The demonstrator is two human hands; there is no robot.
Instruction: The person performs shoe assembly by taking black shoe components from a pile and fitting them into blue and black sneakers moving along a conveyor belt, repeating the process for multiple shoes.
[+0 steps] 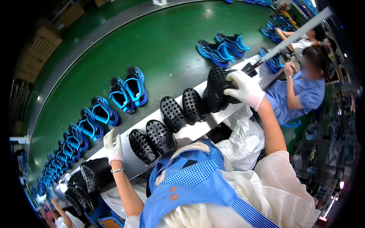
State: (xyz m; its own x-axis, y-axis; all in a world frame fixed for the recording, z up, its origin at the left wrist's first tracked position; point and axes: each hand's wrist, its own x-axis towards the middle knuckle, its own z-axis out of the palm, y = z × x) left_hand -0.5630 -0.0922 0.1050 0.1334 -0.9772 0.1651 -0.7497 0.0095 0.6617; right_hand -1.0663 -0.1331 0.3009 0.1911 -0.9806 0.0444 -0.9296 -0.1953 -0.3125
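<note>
My right hand (246, 89), in a white glove, curls its fingers on a black shoe form (216, 91) dotted with round holes. That form stands toe up at the right end of a row on a white ledge (194, 135). Another dark piece beside it is partly hidden by my hand. Two more perforated forms (173, 114) stand in the middle, and a further pair (143, 146) is nearer my left side. My gloved left hand (113, 146) is raised over the ledge left of that pair, fingers apart and holding nothing.
Blue-and-black sneakers (129, 89) stand in a long line on the green surface (163, 49) beyond the ledge. More black forms (95, 174) lie at lower left. A white bag (243, 136) hangs below my right forearm. A co-worker in blue (296, 91) sits at right, beside a slanting pale bar (294, 36).
</note>
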